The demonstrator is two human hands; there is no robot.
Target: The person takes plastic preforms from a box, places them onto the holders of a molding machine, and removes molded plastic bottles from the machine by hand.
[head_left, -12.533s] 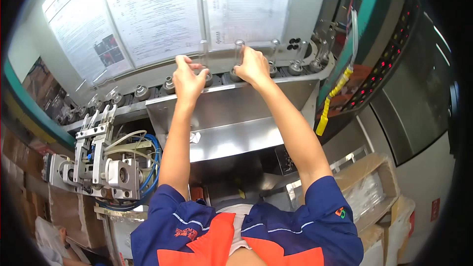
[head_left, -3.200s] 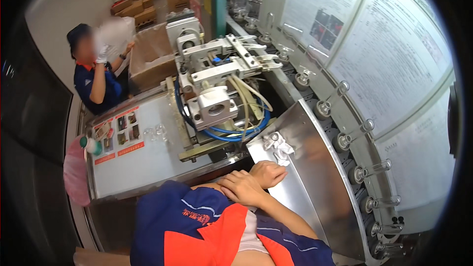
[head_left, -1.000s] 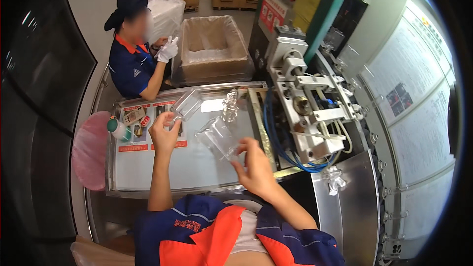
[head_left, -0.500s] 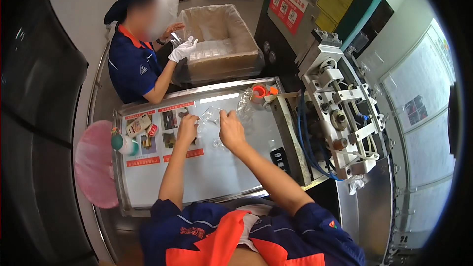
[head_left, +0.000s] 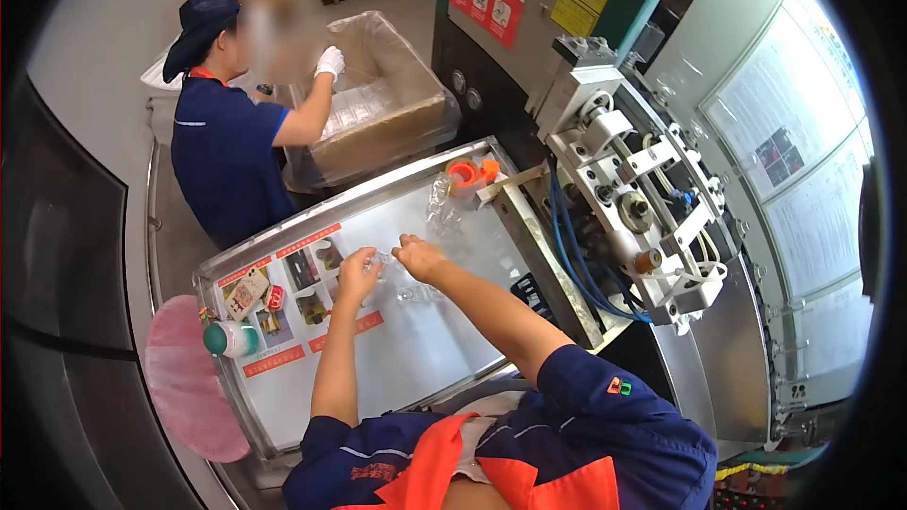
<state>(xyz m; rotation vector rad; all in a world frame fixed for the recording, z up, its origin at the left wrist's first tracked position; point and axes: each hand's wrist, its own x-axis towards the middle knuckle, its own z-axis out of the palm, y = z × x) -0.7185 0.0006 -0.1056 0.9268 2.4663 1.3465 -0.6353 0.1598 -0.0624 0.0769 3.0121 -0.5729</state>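
Over the white table top [head_left: 378, 373], my left hand [head_left: 353, 278] pinches a small clear plastic piece [head_left: 382, 263] at its fingertips. Close on the right, my right hand [head_left: 421, 258] has its thumb and fingers drawn together; whatever lies between them is too small to make out. More clear plastic pieces [head_left: 418, 294] lie on the table just below my hands. A crumpled strip of clear plastic [head_left: 441, 208] rests farther back, beyond my right hand.
Orange tape rolls [head_left: 463, 172] sit at the far edge. Right stands a metal machine [head_left: 631, 212] with blue hoses. At left are a green-white bottle [head_left: 231, 339], a patterned phone [head_left: 247, 293] and a pink round seat [head_left: 184, 387]. A co-worker [head_left: 227, 146] reaches into a lined carton [head_left: 406, 118].
My view has turned, so the table appears tilted. The clear piece that spanned both hands now shows at my left fingertips. The co-worker's gloved hand has moved over the carton.
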